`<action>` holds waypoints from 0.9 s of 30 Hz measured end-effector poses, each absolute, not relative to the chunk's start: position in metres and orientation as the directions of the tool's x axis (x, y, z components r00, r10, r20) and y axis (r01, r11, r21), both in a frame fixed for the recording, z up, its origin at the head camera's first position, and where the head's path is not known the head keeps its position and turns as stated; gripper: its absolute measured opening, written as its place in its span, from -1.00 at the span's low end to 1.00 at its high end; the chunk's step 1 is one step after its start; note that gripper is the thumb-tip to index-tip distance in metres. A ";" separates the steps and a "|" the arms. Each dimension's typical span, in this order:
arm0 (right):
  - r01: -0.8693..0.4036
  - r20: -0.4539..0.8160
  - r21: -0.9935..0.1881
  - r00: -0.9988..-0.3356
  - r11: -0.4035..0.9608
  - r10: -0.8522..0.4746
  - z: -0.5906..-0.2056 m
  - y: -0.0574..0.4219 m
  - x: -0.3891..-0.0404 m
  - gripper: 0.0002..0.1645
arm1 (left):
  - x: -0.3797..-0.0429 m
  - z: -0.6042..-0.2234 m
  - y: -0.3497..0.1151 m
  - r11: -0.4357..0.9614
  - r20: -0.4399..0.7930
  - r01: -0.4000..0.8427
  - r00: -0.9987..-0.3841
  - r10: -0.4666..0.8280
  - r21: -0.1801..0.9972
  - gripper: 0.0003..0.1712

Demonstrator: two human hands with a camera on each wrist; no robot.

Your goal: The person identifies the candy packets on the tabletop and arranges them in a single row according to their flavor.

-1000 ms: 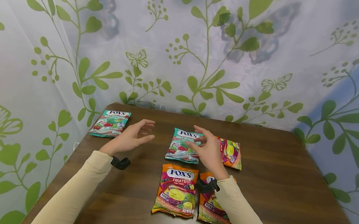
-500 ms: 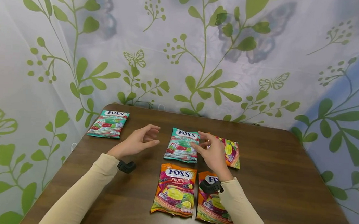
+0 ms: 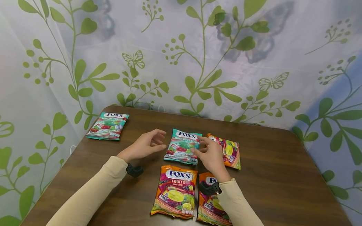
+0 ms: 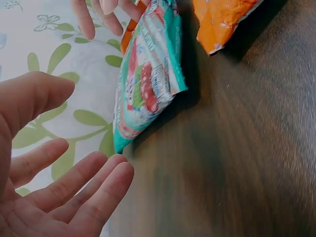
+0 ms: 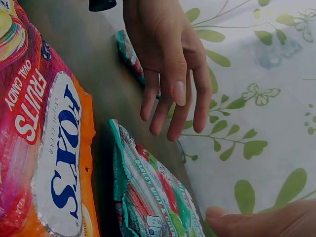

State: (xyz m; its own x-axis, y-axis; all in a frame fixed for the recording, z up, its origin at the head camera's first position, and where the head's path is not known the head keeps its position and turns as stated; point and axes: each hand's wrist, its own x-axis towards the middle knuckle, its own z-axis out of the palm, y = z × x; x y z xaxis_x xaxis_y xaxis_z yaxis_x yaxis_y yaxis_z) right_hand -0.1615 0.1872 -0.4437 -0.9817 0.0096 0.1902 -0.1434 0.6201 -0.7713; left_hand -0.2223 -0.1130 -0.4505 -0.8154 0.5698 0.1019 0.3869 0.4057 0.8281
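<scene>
A teal FOX'S mint candy bag (image 3: 182, 146) lies mid-table between my two hands. My left hand (image 3: 146, 143) hovers left of it, fingers loosely bent, thumb apart, nothing held; in the left wrist view its fingertips (image 4: 126, 173) are near the bag's lower corner. Over the bag's right edge is my right hand (image 3: 212, 155), thumb in front of the bag and fingers bent at its upper right. In the right wrist view only the right thumb (image 5: 256, 222) shows, beside the bag; the right fingers are hidden there.
Two orange fruit candy bags, a left one (image 3: 176, 192) and a right one (image 3: 213, 211) partly under my right wrist, lie in front. Another fruit bag (image 3: 232, 154) sits behind my right hand. A second mint bag (image 3: 108, 126) is at the table's back left, near the patterned curtain (image 3: 177, 74).
My left hand has moved right, closer to the middle mint bag. My right hand went slightly right, then back toward that bag's right edge. The bags keep their places; the view shifted slightly.
</scene>
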 end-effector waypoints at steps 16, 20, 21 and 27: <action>-0.097 0.141 -0.754 -0.990 0.650 0.015 -0.449 0.184 -0.164 -0.32 | -0.227 -0.467 -0.095 0.397 0.054 0.346 -0.806 0.589 0.850 -0.35; -0.103 0.130 -0.721 -0.991 0.685 -0.012 -0.453 0.183 -0.166 -0.30 | -0.227 -0.471 -0.091 0.385 0.060 0.347 -0.804 0.591 0.855 -0.35; -0.106 0.128 -0.715 -0.992 0.691 -0.019 -0.454 0.182 -0.166 -0.29 | -0.227 -0.471 -0.090 0.383 0.062 0.347 -0.805 0.590 0.856 -0.35; -0.126 0.130 -0.704 -0.990 0.698 -0.048 -0.459 0.182 -0.169 -0.28 | -0.227 -0.473 -0.083 0.404 0.059 0.353 -0.810 0.583 0.844 -0.31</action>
